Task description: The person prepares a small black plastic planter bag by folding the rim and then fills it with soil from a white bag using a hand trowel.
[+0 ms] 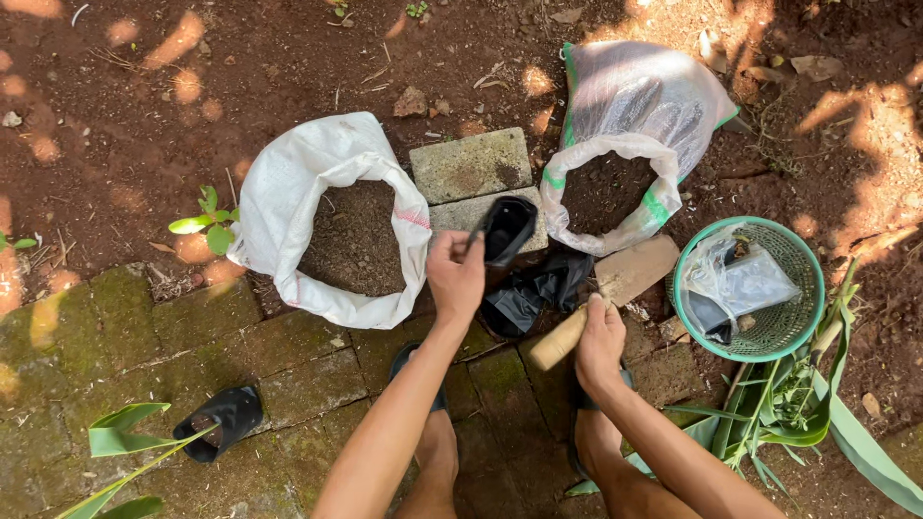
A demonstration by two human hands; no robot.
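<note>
Left hand [455,274] closed around rim of black bag [506,229], held open above paving, between two sacks. Right hand [598,338] grips wooden handle [560,338] of trowel [635,269], blade lying near right sack [630,135]. Left sack [288,207] holds soil. More black bags [534,293] lie under hands. Green basket [803,264] at right.

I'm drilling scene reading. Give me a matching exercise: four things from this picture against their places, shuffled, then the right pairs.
Things:
1 white sack
2 green basket
3 black grow bag
4 wooden handle

Places:
A in the right hand
B far right, by cut green leaves
C in the left hand
D left of the stone blocks, open, holding soil

Pairs: 1-D, 2-B, 3-C, 4-A
</note>
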